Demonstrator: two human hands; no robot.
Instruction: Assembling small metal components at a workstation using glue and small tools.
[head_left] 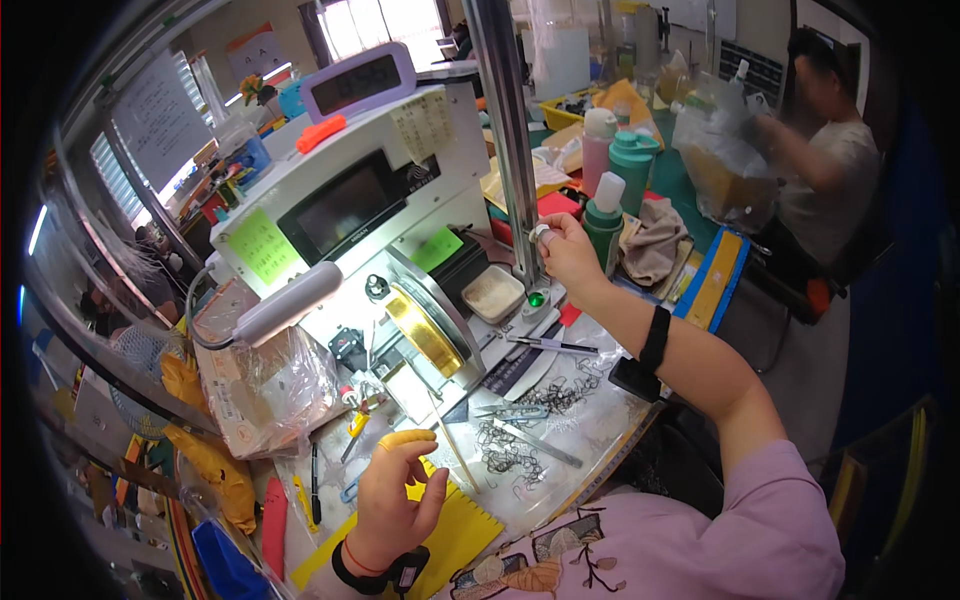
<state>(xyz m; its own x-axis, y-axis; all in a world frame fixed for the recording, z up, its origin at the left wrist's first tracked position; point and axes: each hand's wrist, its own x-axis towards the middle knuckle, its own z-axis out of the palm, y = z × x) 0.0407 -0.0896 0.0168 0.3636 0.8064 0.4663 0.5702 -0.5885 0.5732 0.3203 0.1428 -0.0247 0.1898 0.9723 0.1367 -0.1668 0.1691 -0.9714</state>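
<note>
My left hand (pixel 385 500) hovers over the near left of the worktop, its thumb and index finger apart and nothing seen between them. A yellow cover wraps the index finger. Below it lies a yellow sheet (pixel 455 535) with a jagged edge. My right hand (pixel 570 255) is raised beside an upright metal post (pixel 505 130), fingers pinched together. A small pale thing shows at its fingertips, too small to name. Between the hands stands a white bench machine (pixel 450 130) with a dark screen and a gold-coloured reel (pixel 425 335), lit by a lamp (pixel 290 303).
Tangled dark wire pieces (pixel 515 455), a steel ruler (pixel 540 443) and a thin stick (pixel 450 440) lie on the worktop. A green bottle (pixel 603 225) and a grey cloth (pixel 655 240) stand past my right hand. Another person (pixel 825 150) handles a clear plastic bag (pixel 725 160) at the far right.
</note>
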